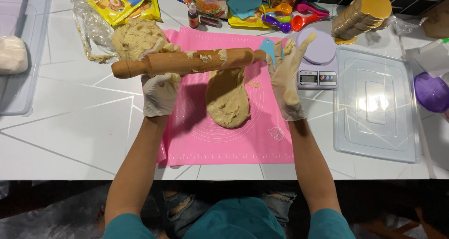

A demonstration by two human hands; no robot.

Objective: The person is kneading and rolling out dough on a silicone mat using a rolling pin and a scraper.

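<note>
A wooden rolling pin (196,62) with dough bits stuck to it is lifted above a pink silicone mat (234,141). My left hand (160,87), in a dough-smeared white glove, grips the pin near its left end. My right hand (287,75), also gloved, is held flat with fingers spread by the pin's right end, touching or just off it. Under the pin lies an elongated, flattened piece of beige dough (228,99) on the mat. A larger lump of dough (135,38) rests at the mat's far left corner.
A small digital scale (318,64) with a lilac top stands right of the mat, beside a clear plastic lid (374,103). Gold round boards (362,14), coloured measuring spoons (290,17), yellow packets (121,3), a small bottle (193,15), a purple bowl (431,92) and a clear container (18,52) ring the white table.
</note>
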